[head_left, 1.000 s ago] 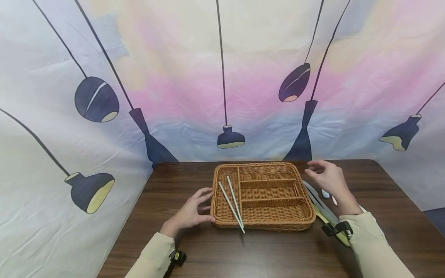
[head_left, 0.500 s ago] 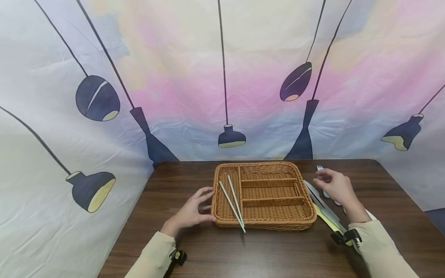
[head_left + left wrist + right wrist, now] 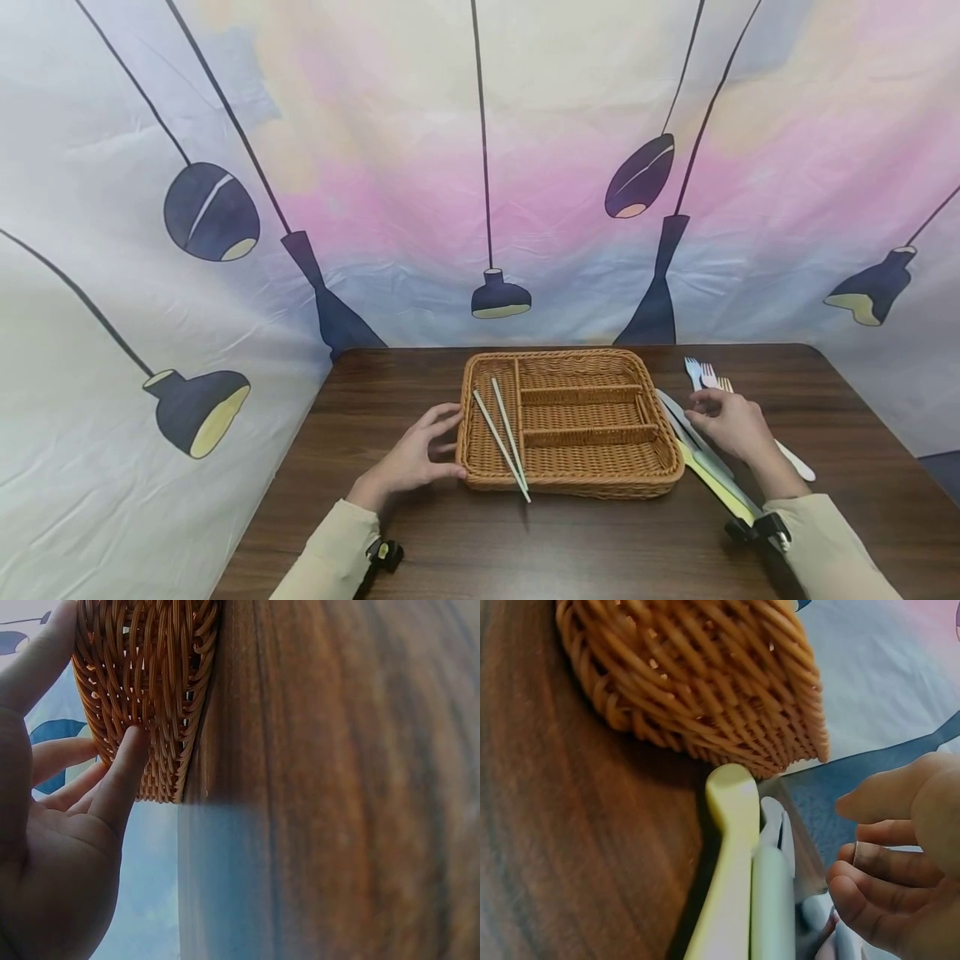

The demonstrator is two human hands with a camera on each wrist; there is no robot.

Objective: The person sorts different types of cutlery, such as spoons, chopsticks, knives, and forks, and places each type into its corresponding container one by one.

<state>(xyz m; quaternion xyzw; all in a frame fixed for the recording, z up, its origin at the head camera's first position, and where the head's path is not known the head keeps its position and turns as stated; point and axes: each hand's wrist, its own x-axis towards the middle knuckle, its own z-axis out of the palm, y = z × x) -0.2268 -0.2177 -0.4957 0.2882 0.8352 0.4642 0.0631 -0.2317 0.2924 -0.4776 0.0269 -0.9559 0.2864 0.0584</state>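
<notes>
A brown wicker basket (image 3: 570,483) with dividers stands on the table. Two pale chopsticks (image 3: 500,442) lie in its left compartment, their lower ends crossing over the front rim. My left hand (image 3: 408,457) rests against the basket's left side; its fingertips touch the weave in the left wrist view. To the right of the basket, my right hand (image 3: 738,425) hovers with loosely bent fingers over several forks (image 3: 692,372), partly hiding them. No item shows in its fingers in the right wrist view. Between basket and hand lie a yellow utensil (image 3: 731,802) and a pale green one (image 3: 772,900).
The brown wooden table (image 3: 600,550) ends at a fabric backdrop (image 3: 405,208) printed with hanging lamps. A white handle end (image 3: 797,461) sticks out to the right of my right wrist. A grey, blade-like utensil (image 3: 677,410) lies along the basket's right side.
My right hand has come down and toward me on the right, uncovering the fork tines. My left hand, the basket and the chopsticks keep their places.
</notes>
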